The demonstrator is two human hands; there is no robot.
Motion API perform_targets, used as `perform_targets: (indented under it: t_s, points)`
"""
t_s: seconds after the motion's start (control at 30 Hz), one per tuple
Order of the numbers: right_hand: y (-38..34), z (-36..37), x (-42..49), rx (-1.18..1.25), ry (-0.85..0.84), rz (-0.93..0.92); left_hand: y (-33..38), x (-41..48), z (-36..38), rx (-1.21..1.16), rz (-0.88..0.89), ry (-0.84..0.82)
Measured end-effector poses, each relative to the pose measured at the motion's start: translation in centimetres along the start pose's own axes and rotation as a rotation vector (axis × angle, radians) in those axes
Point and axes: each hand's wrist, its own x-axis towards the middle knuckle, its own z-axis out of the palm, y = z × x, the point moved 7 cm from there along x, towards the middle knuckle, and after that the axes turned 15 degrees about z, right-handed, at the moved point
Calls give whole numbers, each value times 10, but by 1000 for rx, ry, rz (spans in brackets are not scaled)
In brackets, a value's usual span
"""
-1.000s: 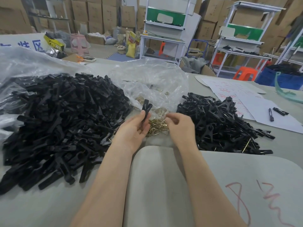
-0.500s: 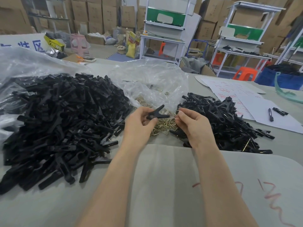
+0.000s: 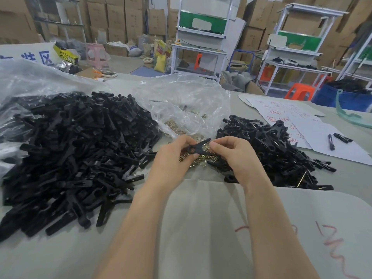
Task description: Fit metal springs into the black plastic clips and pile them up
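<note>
Clip (image 3: 198, 149) of black plastic is held off the bench (image 3: 60, 248), above its middle, between both hands. It lies tilted, with its far end raised toward the right. The left hand (image 3: 173, 160) grasps the lower end of the clip, fingers curled round it from the left and thumb on top. The right hand (image 3: 235, 156) is closed in a pinch, thumb and forefinger meeting at the raised end of the clip. Whether a spring sits between those fingertips cannot be told. Directly below the clip, a loose heap of brass-coloured springs (image 3: 201, 159) lies on the bench, spilling from the mouth of a clear plastic bag (image 3: 187, 103) just beyond the hands. A large pile of black clips (image 3: 80, 154) covers the bench toward its left edge, resting partly on another sheet of clear plastic. A smaller pile of clips (image 3: 281, 150) lies just right of the right hand, with brass wire showing in several of them. A pale sheet (image 3: 221, 228) with red marks lies at the near edge under both forearms. White papers (image 3: 314, 133) with red writing lie toward the far right corner, with two dark pens (image 3: 330, 141) on them.
</note>
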Motion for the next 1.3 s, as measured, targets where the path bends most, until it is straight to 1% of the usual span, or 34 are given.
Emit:
perform_targets:
  t_s: [0.3, 0.53, 0.57, 0.63, 0.7, 0.77, 0.83, 0.9, 0.97, 1.03, 1.2, 1.3]
  points:
    - [1, -5, 1, -79, -15, 1, -1, 0, 3, -29, 6, -49]
    - [10, -2, 4, -61, -102, 97, 2, -1, 5, -55, 25, -74]
    - [12, 1, 4, -31, -128, 111, 2, -1, 4, -71, 20, -67]
    - [16, 7, 4, 136, -237, 171, 3, -1, 2, -122, 3, -40]
    - [20, 16, 2, 363, -400, 255, 8, -1, 2, -243, -21, -20]
    - [24, 27, -3, 515, -558, 338, 14, 0, 4, -400, -42, -21]
    - [27, 39, -9, 572, -688, 387, 20, 1, 5, -493, -40, -19]
    - [26, 49, -14, 587, -787, 378, 25, 1, 4, -557, -33, -20]
    - [25, 53, -16, 589, -817, 361, 27, 0, 3, -579, -36, -21]
    - [26, 54, -16, 595, -803, 350, 26, 0, 1, -560, -39, -15]
    - [23, 70, -22, 664, -937, 292, 27, 0, 1, -633, -68, 7]
    - [20, 72, -23, 690, -947, 257, 27, 0, 3, -669, -71, 20]
